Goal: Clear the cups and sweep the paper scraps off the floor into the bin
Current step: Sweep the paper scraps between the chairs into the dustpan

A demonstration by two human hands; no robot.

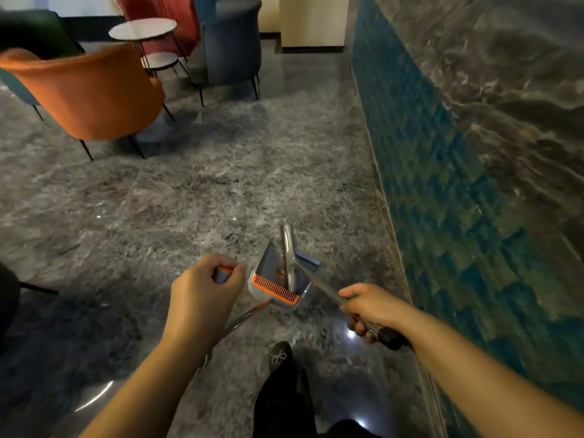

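The left hand (207,287) is gripping the dustpan handle (240,319); the right hand (368,306) is gripping the broom handle (319,287). The dustpan (278,276) is hanging above the marble floor (189,200), broom head seemingly resting inside. No scraps or bin showing. Advisable: keeping the pan level during carriage.

Dustpan (278,279) contents are too blurred to identify. The left hand (205,289) hides the dustpan handle's grip. The picture's top edge crops the red chair (164,17).
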